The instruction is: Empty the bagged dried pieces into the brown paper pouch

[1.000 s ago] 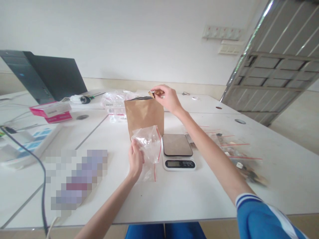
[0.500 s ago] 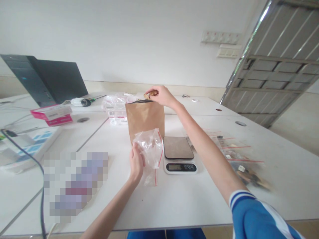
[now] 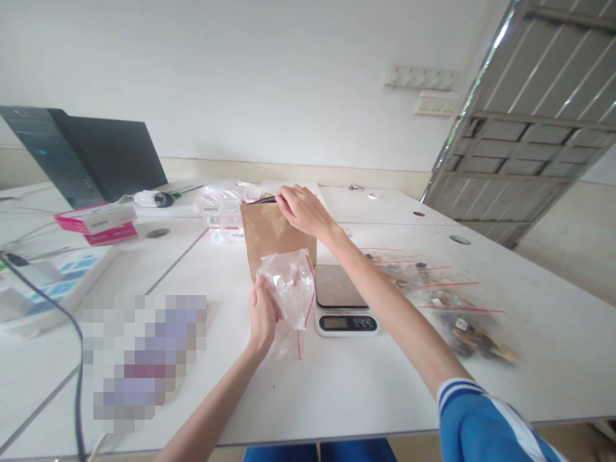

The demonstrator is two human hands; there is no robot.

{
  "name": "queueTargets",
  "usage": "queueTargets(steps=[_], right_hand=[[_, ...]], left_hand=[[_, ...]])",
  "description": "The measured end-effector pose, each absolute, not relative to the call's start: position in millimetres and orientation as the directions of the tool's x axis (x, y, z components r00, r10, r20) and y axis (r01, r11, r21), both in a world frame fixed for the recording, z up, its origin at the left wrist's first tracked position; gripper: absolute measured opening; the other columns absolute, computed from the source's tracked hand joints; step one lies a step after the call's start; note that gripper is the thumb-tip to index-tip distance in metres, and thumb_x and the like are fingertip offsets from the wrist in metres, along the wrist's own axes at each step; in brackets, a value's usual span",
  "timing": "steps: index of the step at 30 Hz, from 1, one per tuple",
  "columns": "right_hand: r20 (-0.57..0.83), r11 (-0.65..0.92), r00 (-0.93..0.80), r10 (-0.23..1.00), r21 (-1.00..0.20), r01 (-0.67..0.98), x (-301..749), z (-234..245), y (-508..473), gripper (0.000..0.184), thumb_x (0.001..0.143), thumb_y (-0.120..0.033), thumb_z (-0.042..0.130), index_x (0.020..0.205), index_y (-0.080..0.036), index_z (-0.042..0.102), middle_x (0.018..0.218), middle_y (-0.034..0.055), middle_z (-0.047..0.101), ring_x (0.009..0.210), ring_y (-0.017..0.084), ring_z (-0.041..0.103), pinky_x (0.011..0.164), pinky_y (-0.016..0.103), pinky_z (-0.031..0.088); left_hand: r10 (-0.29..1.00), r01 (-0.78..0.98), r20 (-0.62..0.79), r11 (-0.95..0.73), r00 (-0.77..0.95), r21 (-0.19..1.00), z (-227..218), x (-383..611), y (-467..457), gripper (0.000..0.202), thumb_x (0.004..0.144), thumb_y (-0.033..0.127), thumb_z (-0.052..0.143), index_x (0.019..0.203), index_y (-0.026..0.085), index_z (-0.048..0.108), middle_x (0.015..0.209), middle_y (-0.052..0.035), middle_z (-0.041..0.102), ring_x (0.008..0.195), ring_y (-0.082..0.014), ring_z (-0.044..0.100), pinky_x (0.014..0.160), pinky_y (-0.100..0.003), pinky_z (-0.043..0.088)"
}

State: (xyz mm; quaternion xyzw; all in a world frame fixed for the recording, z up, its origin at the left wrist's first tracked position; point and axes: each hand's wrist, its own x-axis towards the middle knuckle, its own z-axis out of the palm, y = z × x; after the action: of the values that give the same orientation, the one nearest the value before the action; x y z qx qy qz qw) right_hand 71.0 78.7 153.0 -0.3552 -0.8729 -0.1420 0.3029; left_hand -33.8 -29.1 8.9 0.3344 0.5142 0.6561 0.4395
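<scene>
A brown paper bag (image 3: 269, 240) stands upright on the white table (image 3: 337, 385). My right hand (image 3: 301, 208) reaches into its open top, fingers curled and their tips hidden inside. My left hand (image 3: 262, 314) grips a clear zip bag (image 3: 289, 285) with a red seal strip, held up just in front of the paper bag. A small digital scale (image 3: 342, 300) sits right of that bag, under my right forearm, with nothing on its platform.
Several filled clear bags with red strips (image 3: 447, 301) lie at the right. More plastic bags (image 3: 224, 202) sit behind the paper bag. At the left are a dark laptop (image 3: 103, 154), pink boxes (image 3: 96, 221), a white and blue box (image 3: 52, 282) and a black cable (image 3: 79, 359).
My right hand, which held a small brown piece above the paper bag, has come down and left into the bag's opening. My left hand keeps the clear bag in place.
</scene>
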Motion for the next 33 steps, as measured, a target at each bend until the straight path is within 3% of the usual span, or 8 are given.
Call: queueTargets(steps=[2,8,12,15,20,25,29,33], right_hand=[[0.708,0.694,-0.507,0.492,0.032,0.719,74.4,145.4,64.4,0.029,0.097,-0.021,0.027,0.096,-0.014,0.055,0.099,0.0123,0.063,0.097,0.023,0.053,0.090,0.036,0.037],[0.797,0.662,-0.278,0.536,-0.193,0.724,101.3,119.2,18.1,0.022,0.093,-0.032,0.040,0.100,-0.014,0.052,0.115,0.0168,0.052,0.110,0.024,0.048,0.095,0.036,0.038],[0.525,0.584,-0.329,0.785,-0.448,0.677,115.0,106.1,-3.4,0.032,0.092,-0.045,0.039,0.090,-0.018,0.055,0.091,0.0073,0.060,0.087,0.019,0.056,0.079,0.032,0.042],[0.298,0.506,-0.417,0.858,-0.628,0.592,126.8,99.7,-9.4,0.035,0.088,-0.050,0.046,0.081,-0.018,0.058,0.071,0.0007,0.060,0.064,0.014,0.054,0.062,0.027,0.040],[0.324,0.448,-0.355,0.877,-0.819,0.358,148.3,95.3,-3.9,0.037,0.083,-0.052,0.054,0.081,-0.015,0.062,0.065,0.0021,0.061,0.060,0.014,0.056,0.055,0.025,0.040],[0.267,0.292,-0.153,0.952,-0.939,0.180,140.3,83.1,-21.8,0.047,0.081,-0.063,0.050,0.095,-0.018,0.052,0.081,0.0032,0.062,0.065,0.012,0.059,0.055,0.024,0.045],[-0.108,-0.071,-0.464,0.879,-0.993,0.095,122.3,66.8,-51.9,0.061,0.073,-0.063,0.061,0.111,-0.020,0.039,0.085,0.0029,0.065,0.062,0.012,0.063,0.055,0.025,0.050],[-0.136,-0.170,-0.644,0.753,-0.985,0.009,113.9,54.1,-67.0,0.064,0.064,-0.053,0.075,0.104,-0.020,0.038,0.063,-0.0050,0.063,0.050,0.011,0.060,0.053,0.025,0.048]], left_hand=[[0.913,-0.209,0.031,-0.127,-0.408,0.970,10.9,-34.2,-31.2,0.049,0.082,0.062,0.042,0.054,0.022,0.034,0.036,0.0086,0.031,0.029,-0.0074,0.031,0.030,-0.019,0.026],[0.893,-0.090,0.207,-0.262,-0.400,0.961,11.0,-32.9,-38.3,0.049,0.083,0.063,0.042,0.059,0.021,0.037,0.045,0.0071,0.034,0.038,-0.0072,0.034,0.036,-0.018,0.029],[0.883,-0.020,0.283,-0.312,-0.374,0.950,4.8,-28.5,-41.7,0.049,0.084,0.064,0.040,0.064,0.020,0.042,0.050,0.0068,0.036,0.041,-0.0067,0.036,0.037,-0.017,0.031],[0.891,0.017,0.300,-0.313,-0.341,0.950,5.0,-27.1,-44.9,0.047,0.086,0.062,0.039,0.070,0.019,0.049,0.051,0.0071,0.039,0.039,-0.0064,0.037,0.035,-0.017,0.032],[0.940,0.043,0.300,-0.297,-0.160,0.954,21.6,-32.2,-52.5,0.045,0.085,0.056,0.046,0.100,0.016,0.062,0.065,0.0018,0.062,0.031,-0.0041,0.036,0.030,-0.018,0.031],[0.934,-0.026,0.225,-0.242,-0.278,0.970,36.2,-38.4,-64.7,0.045,0.084,0.055,0.049,0.104,0.017,0.063,0.059,0.0044,0.057,0.028,-0.0026,0.034,0.027,-0.015,0.026],[0.908,-0.034,0.190,-0.218,-0.374,0.975,36.9,-44.3,-72.3,0.044,0.084,0.054,0.049,0.105,0.018,0.063,0.062,0.0036,0.058,0.030,-0.0018,0.035,0.028,-0.014,0.023],[0.916,-0.024,0.187,-0.210,-0.355,0.977,39.0,-51.7,-74.5,0.043,0.083,0.054,0.051,0.106,0.019,0.060,0.070,0.0009,0.064,0.031,-0.0018,0.032,0.028,-0.014,0.028]])
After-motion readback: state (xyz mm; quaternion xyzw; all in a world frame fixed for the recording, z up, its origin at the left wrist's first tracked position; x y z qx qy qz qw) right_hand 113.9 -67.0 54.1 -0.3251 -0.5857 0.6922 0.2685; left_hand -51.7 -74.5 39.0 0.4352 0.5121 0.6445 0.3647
